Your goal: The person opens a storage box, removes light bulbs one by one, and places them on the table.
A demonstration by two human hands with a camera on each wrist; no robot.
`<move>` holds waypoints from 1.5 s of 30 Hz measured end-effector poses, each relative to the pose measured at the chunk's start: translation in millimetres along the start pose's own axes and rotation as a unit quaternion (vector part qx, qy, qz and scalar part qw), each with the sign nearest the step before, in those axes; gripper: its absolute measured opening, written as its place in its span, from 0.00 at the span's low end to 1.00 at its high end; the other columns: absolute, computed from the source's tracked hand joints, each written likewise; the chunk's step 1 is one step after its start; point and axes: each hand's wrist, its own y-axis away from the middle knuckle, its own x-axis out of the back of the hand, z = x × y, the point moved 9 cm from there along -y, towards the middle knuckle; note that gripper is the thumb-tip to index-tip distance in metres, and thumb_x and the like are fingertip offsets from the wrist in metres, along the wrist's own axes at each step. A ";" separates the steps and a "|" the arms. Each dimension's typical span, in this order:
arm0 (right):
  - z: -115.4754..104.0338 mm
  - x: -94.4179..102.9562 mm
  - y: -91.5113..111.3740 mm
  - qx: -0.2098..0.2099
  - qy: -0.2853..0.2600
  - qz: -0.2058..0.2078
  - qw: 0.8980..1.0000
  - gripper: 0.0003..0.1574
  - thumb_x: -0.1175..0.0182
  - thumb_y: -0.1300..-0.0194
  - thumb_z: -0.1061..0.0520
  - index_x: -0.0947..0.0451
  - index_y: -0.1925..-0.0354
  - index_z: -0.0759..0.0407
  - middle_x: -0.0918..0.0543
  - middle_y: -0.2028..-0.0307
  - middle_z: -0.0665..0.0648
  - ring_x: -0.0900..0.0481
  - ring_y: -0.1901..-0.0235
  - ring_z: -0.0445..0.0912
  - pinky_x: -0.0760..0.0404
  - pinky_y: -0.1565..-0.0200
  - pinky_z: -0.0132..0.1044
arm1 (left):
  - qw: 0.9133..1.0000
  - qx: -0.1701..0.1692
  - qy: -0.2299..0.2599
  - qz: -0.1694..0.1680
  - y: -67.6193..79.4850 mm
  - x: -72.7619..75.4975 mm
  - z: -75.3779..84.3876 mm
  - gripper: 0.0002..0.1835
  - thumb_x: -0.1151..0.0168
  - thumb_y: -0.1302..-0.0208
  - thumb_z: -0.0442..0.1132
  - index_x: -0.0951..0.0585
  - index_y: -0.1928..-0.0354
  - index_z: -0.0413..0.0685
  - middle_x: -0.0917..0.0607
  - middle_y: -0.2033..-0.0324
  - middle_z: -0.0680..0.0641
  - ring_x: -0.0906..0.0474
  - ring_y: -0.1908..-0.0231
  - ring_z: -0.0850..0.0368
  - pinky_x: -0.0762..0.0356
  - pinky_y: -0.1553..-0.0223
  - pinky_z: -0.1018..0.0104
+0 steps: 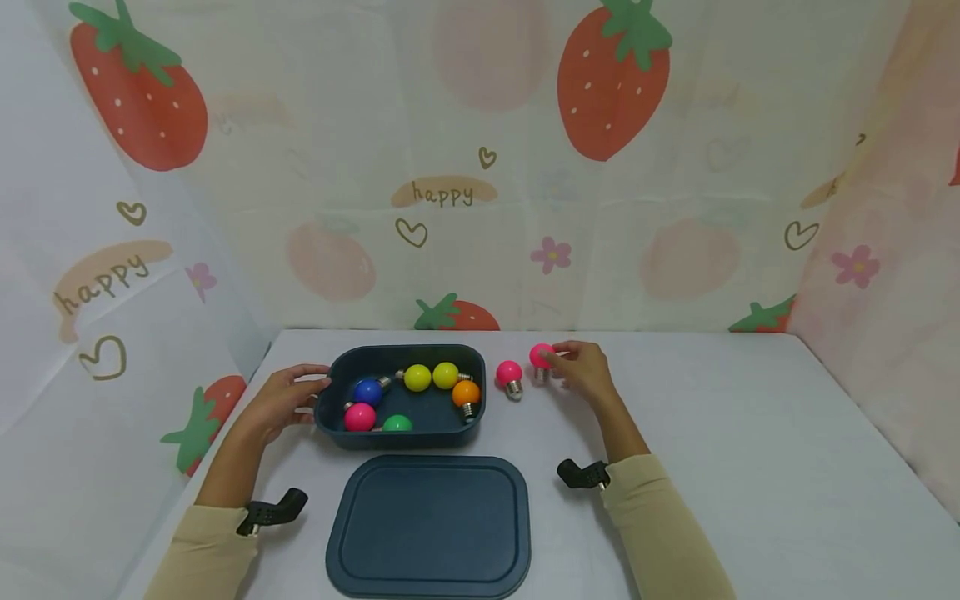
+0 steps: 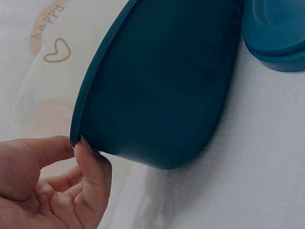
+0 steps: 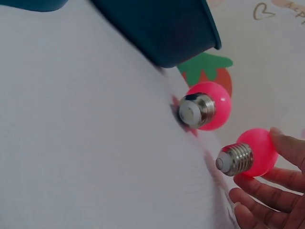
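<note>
My left hand (image 1: 288, 397) pinches the rim of a dark blue open box (image 1: 405, 439) at its left end, thumb and finger at the edge in the left wrist view. Inside the box lie two yellow light bulbs (image 1: 417, 377), an orange bulb (image 1: 466, 393), a blue bulb (image 1: 367, 391), a pink bulb (image 1: 360, 417) and a partly hidden green bulb (image 1: 397, 423). To the right of the box, my right hand (image 1: 587, 369) holds another pink light bulb (image 3: 261, 151) by its round globe, metal base pointing away from the palm. Between that hand and the box sits a further pink bulb (image 1: 509, 372).
A flat dark blue lid (image 1: 429, 527) lies on the white table (image 1: 750, 467) in front of the box. Behind the table hangs a strawberry-printed cloth (image 1: 517, 225), with more cloth along both sides.
</note>
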 end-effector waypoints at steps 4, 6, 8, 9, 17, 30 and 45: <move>2.8 -1.4 0.2 -0.005 0.012 -0.002 1.000 0.25 0.34 0.31 0.50 0.19 0.44 0.66 0.13 0.57 0.66 0.13 0.64 0.52 0.20 0.71 0.33 | 1.000 -0.002 0.000 -0.001 0.1 -0.3 1.2 0.31 0.43 0.24 0.48 0.34 0.28 0.38 0.19 0.46 0.36 0.20 0.63 0.55 0.16 0.64 0.65; 3.4 -1.8 0.5 -0.006 0.015 -0.001 1.000 0.25 0.34 0.31 0.50 0.19 0.43 0.66 0.13 0.56 0.66 0.12 0.64 0.52 0.19 0.71 0.33 | 1.000 -0.002 0.002 0.000 0.2 -0.1 1.4 0.31 0.42 0.24 0.48 0.34 0.28 0.38 0.18 0.47 0.38 0.20 0.63 0.55 0.16 0.64 0.64; 3.4 -1.9 0.8 -0.005 0.016 0.000 1.000 0.25 0.34 0.31 0.50 0.19 0.43 0.66 0.13 0.55 0.66 0.12 0.64 0.52 0.19 0.71 0.33 | 1.000 -0.002 0.004 0.000 0.3 0.2 1.4 0.31 0.42 0.24 0.48 0.34 0.28 0.37 0.17 0.49 0.39 0.20 0.63 0.55 0.16 0.65 0.64; 3.3 -2.0 1.0 -0.005 0.015 0.000 1.000 0.25 0.34 0.31 0.50 0.19 0.43 0.65 0.13 0.55 0.66 0.12 0.64 0.52 0.19 0.71 0.34 | 1.000 -0.003 0.004 0.000 0.5 0.3 1.4 0.31 0.42 0.24 0.48 0.34 0.28 0.37 0.17 0.50 0.40 0.20 0.63 0.55 0.16 0.65 0.64; 5.5 -5.8 1.6 -0.011 0.033 -0.005 0.999 0.26 0.34 0.31 0.48 0.18 0.43 0.64 0.13 0.56 0.65 0.14 0.66 0.50 0.19 0.68 0.34 | 1.000 0.002 0.009 0.001 1.9 0.3 0.1 0.31 0.42 0.24 0.47 0.34 0.28 0.37 0.16 0.51 0.42 0.19 0.64 0.56 0.16 0.65 0.64; 5.2 -6.7 2.8 -0.009 0.035 -0.001 0.999 0.27 0.35 0.30 0.47 0.18 0.44 0.67 0.12 0.59 0.65 0.15 0.70 0.47 0.22 0.71 0.31 | 1.000 0.005 0.008 0.003 1.0 -0.1 -0.4 0.31 0.42 0.24 0.48 0.34 0.28 0.38 0.16 0.51 0.42 0.19 0.64 0.56 0.16 0.64 0.64; 7.0 -7.3 2.9 -0.012 0.036 0.003 0.999 0.27 0.36 0.29 0.46 0.18 0.45 0.68 0.12 0.60 0.64 0.16 0.68 0.49 0.23 0.70 0.30 | 1.000 -0.002 0.017 -0.006 2.7 -1.2 2.5 0.31 0.43 0.24 0.47 0.34 0.28 0.36 0.15 0.55 0.45 0.19 0.65 0.57 0.16 0.66 0.64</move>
